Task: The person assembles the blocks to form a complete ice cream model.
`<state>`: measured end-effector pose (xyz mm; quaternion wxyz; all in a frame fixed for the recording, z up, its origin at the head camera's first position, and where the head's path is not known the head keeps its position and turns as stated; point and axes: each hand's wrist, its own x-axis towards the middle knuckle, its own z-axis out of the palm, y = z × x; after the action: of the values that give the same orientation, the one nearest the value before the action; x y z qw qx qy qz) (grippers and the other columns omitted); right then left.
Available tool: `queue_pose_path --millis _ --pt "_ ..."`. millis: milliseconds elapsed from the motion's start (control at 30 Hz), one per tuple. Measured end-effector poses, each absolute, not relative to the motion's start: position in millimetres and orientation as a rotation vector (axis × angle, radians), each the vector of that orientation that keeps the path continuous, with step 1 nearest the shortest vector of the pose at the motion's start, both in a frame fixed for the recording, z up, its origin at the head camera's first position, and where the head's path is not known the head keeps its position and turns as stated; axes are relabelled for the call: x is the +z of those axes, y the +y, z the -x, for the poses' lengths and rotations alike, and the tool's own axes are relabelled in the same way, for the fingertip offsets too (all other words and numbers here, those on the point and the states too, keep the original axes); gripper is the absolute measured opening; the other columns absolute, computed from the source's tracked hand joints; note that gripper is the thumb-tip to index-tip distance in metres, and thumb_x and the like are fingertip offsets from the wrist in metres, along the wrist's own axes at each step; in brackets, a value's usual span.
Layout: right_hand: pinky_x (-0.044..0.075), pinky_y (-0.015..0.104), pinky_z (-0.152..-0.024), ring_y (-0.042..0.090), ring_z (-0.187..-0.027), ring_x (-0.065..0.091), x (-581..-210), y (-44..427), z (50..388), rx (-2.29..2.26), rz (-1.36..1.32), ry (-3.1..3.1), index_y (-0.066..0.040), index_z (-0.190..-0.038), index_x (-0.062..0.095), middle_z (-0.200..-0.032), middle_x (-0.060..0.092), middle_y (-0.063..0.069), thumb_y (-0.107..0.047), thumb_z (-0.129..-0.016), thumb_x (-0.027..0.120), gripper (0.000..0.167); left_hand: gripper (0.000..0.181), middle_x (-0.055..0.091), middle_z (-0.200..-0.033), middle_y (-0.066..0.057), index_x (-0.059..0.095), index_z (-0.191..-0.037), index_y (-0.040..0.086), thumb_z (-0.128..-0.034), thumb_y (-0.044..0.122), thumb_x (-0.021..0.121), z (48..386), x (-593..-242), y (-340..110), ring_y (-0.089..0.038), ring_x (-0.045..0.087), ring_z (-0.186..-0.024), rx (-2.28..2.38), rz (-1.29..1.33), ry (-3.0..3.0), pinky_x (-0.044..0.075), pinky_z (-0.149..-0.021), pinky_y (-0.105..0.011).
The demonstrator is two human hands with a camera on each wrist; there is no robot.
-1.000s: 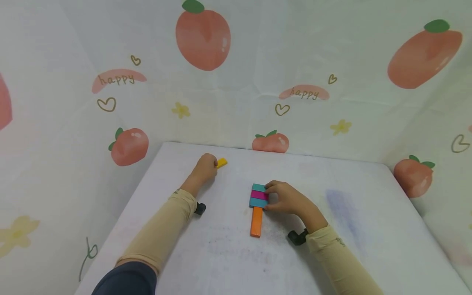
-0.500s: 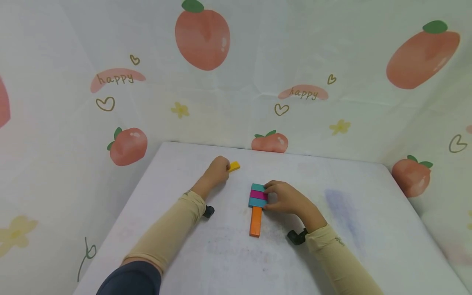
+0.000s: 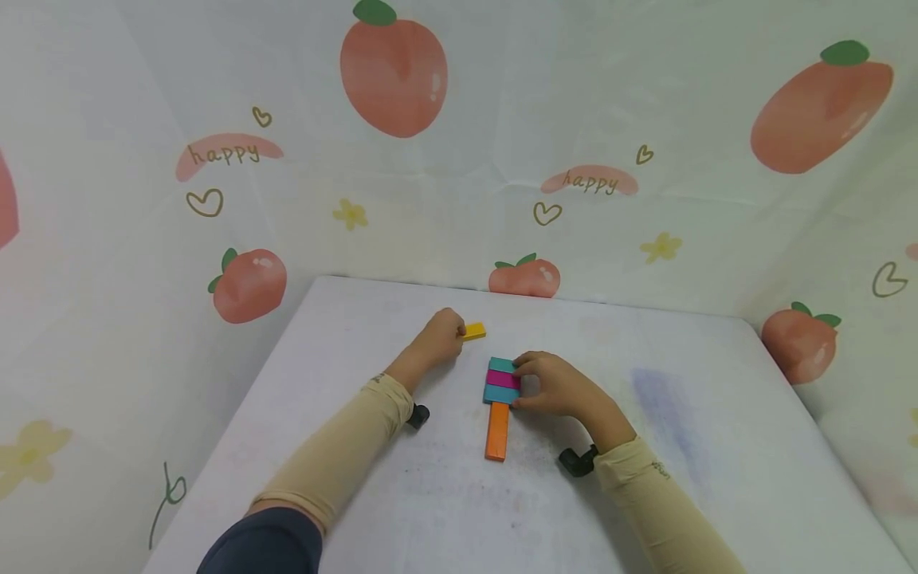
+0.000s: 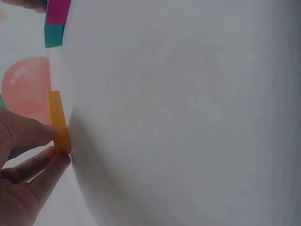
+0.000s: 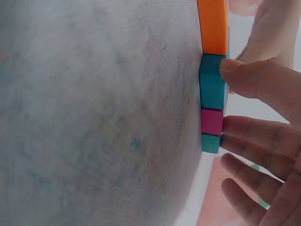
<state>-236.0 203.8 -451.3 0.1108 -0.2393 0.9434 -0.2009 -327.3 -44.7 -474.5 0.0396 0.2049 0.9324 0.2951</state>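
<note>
In the head view my left hand [image 3: 439, 336] pinches a yellow block [image 3: 475, 331] by its left end, near the back of the table. The left wrist view shows thumb and fingertips on that block [image 4: 59, 123], which is low over the white surface. My right hand [image 3: 562, 388] rests its thumb and fingertips against a row of flat blocks: a teal one [image 3: 502, 364] at the back, a magenta one [image 3: 504, 379], then a blue one [image 3: 501, 394]. An orange block [image 3: 497, 432] extends toward me from the blue one. Two right fingers stay off the blocks in the right wrist view.
The white table [image 3: 459, 510] has smudges and a bluish stain [image 3: 663, 406] on its right side. A white cloth [image 3: 459, 199] printed with peaches, hearts and words hangs behind and along both sides.
My left hand has moved right and slightly nearer with the yellow block, bringing it close behind the row. The right hand and the row have stayed in place.
</note>
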Motion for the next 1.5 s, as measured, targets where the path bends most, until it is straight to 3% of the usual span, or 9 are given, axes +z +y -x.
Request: queue_pose_path --millis 667,1500 --pt "0.047 0.054 -0.117 0.039 -0.146 0.053 -452 205 238 -0.619 0.74 2.765 -0.003 -0.122 0.078 -0.142 0.067 0.015 -0.032 -0.087 0.089 0.047 0.023 0.069 -0.111 -0.019 0.075 -0.116 -0.01 -0.1026 0.002 0.06 311 -472 -11 -0.028 0.066 -0.107 0.896 -0.86 2.78 0.059 -0.101 -0.04" --pt "0.055 0.05 -0.109 0.033 -0.125 0.064 -454 206 237 -0.678 0.77 2.76 -0.001 -0.118 0.078 -0.134 0.069 0.015 -0.028 -0.086 0.089 0.044 0.021 0.07 -0.11 -0.018 0.075 -0.116 -0.009 -0.1024 0.003 0.064 303 -474 2 -0.028 0.068 -0.108 0.895 -0.943 2.717 0.06 -0.099 -0.037"
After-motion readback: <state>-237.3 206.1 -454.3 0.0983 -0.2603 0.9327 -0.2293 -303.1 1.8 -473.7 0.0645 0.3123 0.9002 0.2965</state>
